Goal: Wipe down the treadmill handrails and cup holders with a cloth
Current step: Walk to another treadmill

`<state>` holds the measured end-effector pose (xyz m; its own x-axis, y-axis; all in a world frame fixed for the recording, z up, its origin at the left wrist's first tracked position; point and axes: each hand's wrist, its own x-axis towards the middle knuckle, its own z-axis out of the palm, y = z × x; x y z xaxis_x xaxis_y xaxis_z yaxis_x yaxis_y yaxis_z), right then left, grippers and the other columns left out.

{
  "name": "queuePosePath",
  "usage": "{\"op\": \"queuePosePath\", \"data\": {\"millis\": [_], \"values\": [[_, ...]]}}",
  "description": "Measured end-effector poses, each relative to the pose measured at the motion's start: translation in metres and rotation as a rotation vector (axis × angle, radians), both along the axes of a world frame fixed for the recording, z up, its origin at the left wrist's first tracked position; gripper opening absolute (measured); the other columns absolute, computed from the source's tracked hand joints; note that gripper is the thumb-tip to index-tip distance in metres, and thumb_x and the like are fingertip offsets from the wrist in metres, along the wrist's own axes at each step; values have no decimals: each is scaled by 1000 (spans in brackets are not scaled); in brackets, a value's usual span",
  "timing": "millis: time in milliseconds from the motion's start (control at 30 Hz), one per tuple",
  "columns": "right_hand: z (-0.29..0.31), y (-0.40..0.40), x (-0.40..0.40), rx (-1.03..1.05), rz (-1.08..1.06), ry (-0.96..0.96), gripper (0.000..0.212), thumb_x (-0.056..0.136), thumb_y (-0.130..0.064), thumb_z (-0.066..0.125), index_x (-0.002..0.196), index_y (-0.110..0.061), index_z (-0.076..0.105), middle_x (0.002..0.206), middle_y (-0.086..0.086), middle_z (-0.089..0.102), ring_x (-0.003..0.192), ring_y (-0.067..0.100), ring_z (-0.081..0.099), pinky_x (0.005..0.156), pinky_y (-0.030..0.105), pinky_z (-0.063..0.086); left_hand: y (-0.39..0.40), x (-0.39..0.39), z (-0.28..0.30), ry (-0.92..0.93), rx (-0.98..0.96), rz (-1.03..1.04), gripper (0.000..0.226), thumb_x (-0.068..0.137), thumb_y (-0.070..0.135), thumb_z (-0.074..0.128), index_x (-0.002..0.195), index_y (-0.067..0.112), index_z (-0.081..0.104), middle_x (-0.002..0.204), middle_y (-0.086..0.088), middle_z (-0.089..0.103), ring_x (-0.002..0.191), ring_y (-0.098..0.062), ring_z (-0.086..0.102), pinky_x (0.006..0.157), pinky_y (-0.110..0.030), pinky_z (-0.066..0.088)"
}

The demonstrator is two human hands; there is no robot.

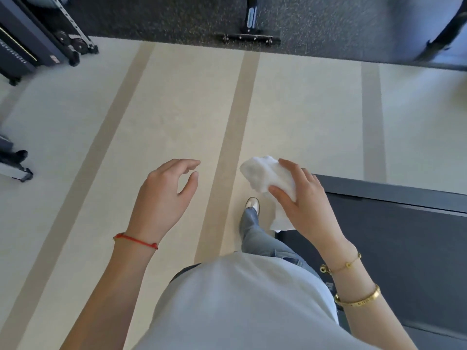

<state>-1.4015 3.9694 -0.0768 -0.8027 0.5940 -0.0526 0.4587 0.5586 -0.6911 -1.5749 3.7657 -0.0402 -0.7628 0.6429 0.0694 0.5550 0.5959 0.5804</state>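
Right hand [307, 198], at 4 o'clock: fingers and thumb curled round crumpled white cloth [269, 176], bunched as a wiping pad. Left hand [164, 195], at 8 o'clock: fingers loosely spread, empty, likely free for balance. Dark grey treadmill deck [394, 223] at 3 o'clock; handrails and cup holders not in view. Black speckled rubber mat [177, 18] at 12 o'clock.

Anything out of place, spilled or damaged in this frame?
Nothing stands out. The right hand grips the white cloth, the left hand is free, and the striped floor shows no spill.
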Motion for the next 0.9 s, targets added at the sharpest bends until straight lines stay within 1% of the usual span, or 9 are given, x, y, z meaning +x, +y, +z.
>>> {"op": "queuePosePath", "data": {"millis": [133,300,367,500,600,733,800,867,900], "values": [[5,68,-35,4,-89,19,51,95,-38,58,141,-31,39,118,-4,55,106,19,48,80,27,36,83,-56,4,8,2,-97,22,96,19,58,115,19,69,110,8,70,102,-11,65,90,-39,54],[17,155,-69,7,-210,41,50,94,-41,57,140,-34,38,118,-7,54,106,16,48,77,28,38,189,-110,16,27,37,-216,22,96,20,57,116,19,69,111,9,69,103,-9,65,90,-38,54],[22,185,-77,14,-269,43,50,94,-41,57,140,-33,39,117,-8,54,106,16,48,78,27,37,230,-126,19,32,42,-275,22,96,20,58,115,17,69,110,8,70,102,-10,65,90,-37,54],[25,235,-85,29,-400,36,49,94,-42,56,138,-38,38,117,-10,53,102,13,46,77,28,37,311,-150,22,27,47,-413,22,96,20,58,115,17,69,110,8,70,102,-10,65,91,-31,52],[20,266,-91,24,-499,29,48,93,-43,56,137,-39,37,115,-12,52,100,8,44,75,26,36,370,-167,19,15,43,-517,22,96,20,58,115,18,69,110,8,69,102,-9,64,90,-32,52],[5,313,-99,-10,-626,13,48,93,-42,57,136,-40,38,114,-12,53,104,11,48,77,25,36,455,-188,8,-6,20,-647,22,96,21,59,115,18,69,110,9,69,103,-10,65,91,-34,52],[0,342,-107,-13,-681,2,48,92,-42,58,137,-38,39,116,-11,54,105,11,48,79,24,36,501,-199,3,-10,15,-707,22,96,21,59,115,19,69,111,9,69,101,-7,65,91,-34,52],[-3,374,-116,-13,-744,-6,49,92,-42,58,137,-36,40,119,-10,55,107,10,48,81,24,35,551,-210,0,-14,18,-771,22,96,21,59,115,21,69,110,11,69,91,4,62,87,-31,51],[-4,392,-121,-10,-775,-4,49,93,-41,58,138,-35,40,122,-10,55,110,11,48,83,24,34,578,-215,1,-10,18,-801,21,96,21,59,115,21,69,110,11,69,88,7,61,85,-31,51]]}}
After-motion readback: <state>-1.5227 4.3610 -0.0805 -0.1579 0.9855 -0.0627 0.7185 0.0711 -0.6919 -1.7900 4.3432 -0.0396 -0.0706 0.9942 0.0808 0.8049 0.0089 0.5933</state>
